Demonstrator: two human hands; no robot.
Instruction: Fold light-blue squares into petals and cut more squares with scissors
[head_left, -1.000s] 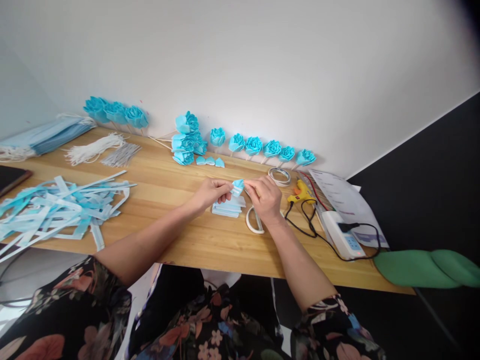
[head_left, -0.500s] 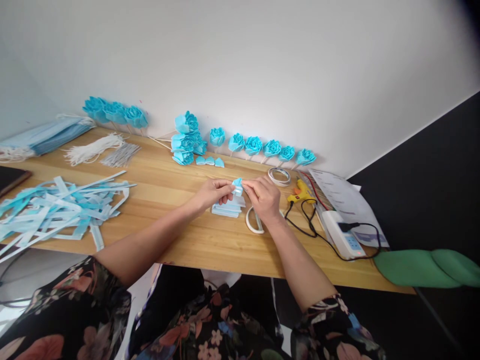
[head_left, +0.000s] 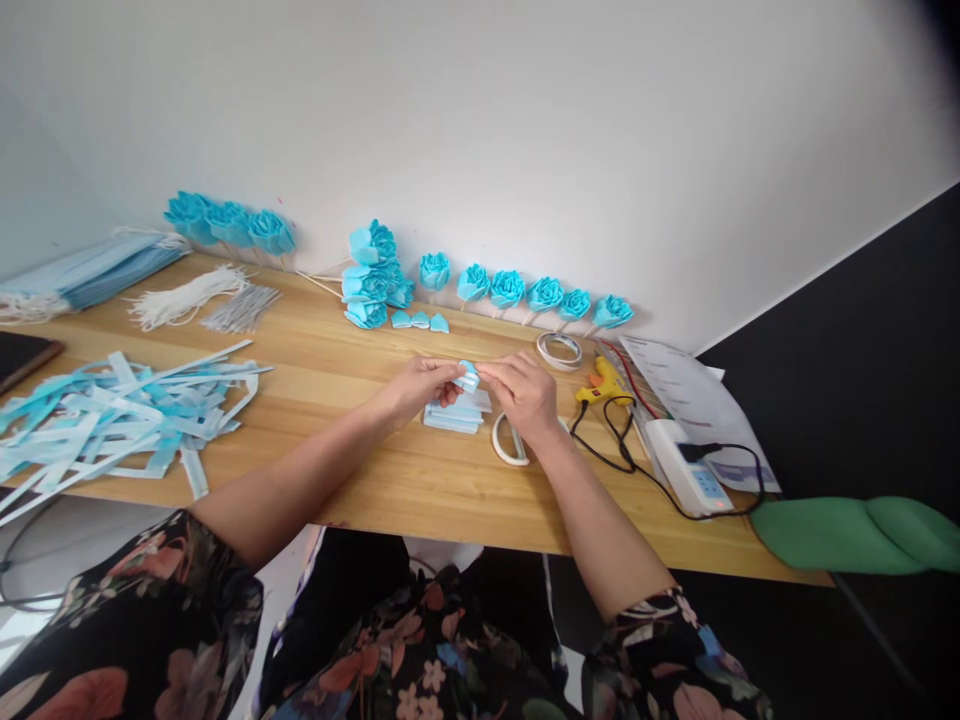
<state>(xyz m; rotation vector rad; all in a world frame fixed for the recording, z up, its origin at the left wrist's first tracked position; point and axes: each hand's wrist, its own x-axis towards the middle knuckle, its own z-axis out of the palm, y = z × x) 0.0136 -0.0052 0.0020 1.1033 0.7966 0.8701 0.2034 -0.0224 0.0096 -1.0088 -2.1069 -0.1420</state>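
My left hand (head_left: 421,385) and my right hand (head_left: 522,393) meet over the wooden table (head_left: 375,470), and both pinch one small light-blue folded piece (head_left: 468,376) between their fingertips. Right under it lies a small stack of blue cut pieces (head_left: 456,414). A pair of white-handled scissors (head_left: 507,443) lies just below my right hand. Three small blue folded petals (head_left: 420,321) lie farther back on the table.
Blue fabric roses (head_left: 544,294) line the wall, with more (head_left: 225,222) at the back left and a pile (head_left: 373,280) mid-table. Blue strips (head_left: 112,410), white elastic loops (head_left: 184,297), wire pieces (head_left: 241,310) and masks (head_left: 82,270) lie left. Tape roll (head_left: 559,350), yellow glue gun (head_left: 604,382), power strip (head_left: 686,478) and papers (head_left: 690,395) lie right.
Both hands have shifted slightly left and the folded blue piece between them has been worked smaller and lower. Nothing else has moved.
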